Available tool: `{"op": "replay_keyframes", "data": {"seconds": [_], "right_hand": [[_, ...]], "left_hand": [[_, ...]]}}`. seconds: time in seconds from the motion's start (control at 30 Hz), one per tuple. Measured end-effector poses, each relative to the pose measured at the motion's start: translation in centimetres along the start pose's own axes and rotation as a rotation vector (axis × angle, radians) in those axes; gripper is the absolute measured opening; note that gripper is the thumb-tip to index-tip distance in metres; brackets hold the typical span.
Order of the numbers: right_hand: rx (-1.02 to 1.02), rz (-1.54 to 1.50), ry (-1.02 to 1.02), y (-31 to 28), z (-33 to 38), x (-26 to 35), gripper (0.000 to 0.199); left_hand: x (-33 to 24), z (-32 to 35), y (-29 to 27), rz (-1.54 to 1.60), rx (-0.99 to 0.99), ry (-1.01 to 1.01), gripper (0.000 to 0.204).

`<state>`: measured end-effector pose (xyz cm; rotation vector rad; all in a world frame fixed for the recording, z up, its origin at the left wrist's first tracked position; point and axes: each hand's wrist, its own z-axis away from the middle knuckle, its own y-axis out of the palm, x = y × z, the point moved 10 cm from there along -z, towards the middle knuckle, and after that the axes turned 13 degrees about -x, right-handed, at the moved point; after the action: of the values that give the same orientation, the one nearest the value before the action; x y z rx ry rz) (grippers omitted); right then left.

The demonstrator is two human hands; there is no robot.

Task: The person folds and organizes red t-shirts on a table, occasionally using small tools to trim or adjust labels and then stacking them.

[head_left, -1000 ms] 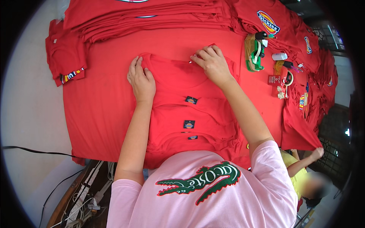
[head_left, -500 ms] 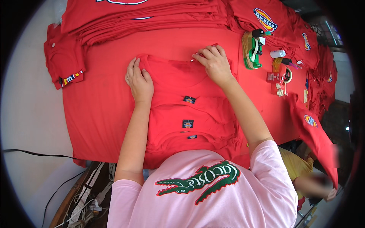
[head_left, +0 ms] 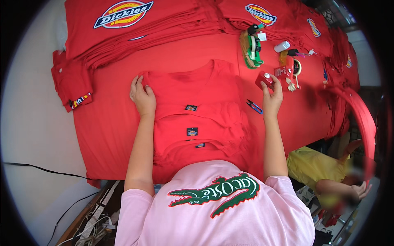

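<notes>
Right hand (head_left: pixel 272 97) moved bottle (head_left: pixel 261 78) rightward.

See green tape dispenser (head_left: pixel 254 60) left of white canister (head_left: pixel 282 46), tape roll (head_left: pixel 300 67) nearby. Note black cable (head_left: pixel 49 169) left, yellow-clad co-worker (head_left: pixel 314 166) right.

I'm looking at a table under red cloth (head_left: pixel 111 139), and my landmark is the green tape dispenser (head_left: pixel 253 51) sitting on it. Stacks of printed red shirts (head_left: pixel 164 24) run along behind it and off to its left. Left of it and nearer the wearer lie overlapping red shirts (head_left: pixel 184 88), with a folded red garment (head_left: pixel 73 78) way further left. Right of it I've got a white cylinder (head_left: pixel 282 46), red box (head_left: pixel 282 72) and tape roll (head_left: pixel 297 67); small snips (head_left: pixel 255 107) lie on its near side.
</notes>
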<state>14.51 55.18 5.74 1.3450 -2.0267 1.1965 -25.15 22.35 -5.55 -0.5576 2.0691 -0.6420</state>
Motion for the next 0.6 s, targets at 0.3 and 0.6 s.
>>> {"op": "replay_keyframes", "data": {"seconds": [0.3, 0.6], "right_hand": [[-0.028, 0.138, 0.207, -4.3, 1.5, -10.2, 0.042], [-0.009, 0.193, -0.11, -8.4, 7.7, -4.6, 0.042]], "left_hand": [[1.1, 2.2, -6.6, 1.24, 0.256, -0.766, 0.047], [-1.6, 27.9, -18.1, 0.917, 1.301, -1.136, 0.056]]}}
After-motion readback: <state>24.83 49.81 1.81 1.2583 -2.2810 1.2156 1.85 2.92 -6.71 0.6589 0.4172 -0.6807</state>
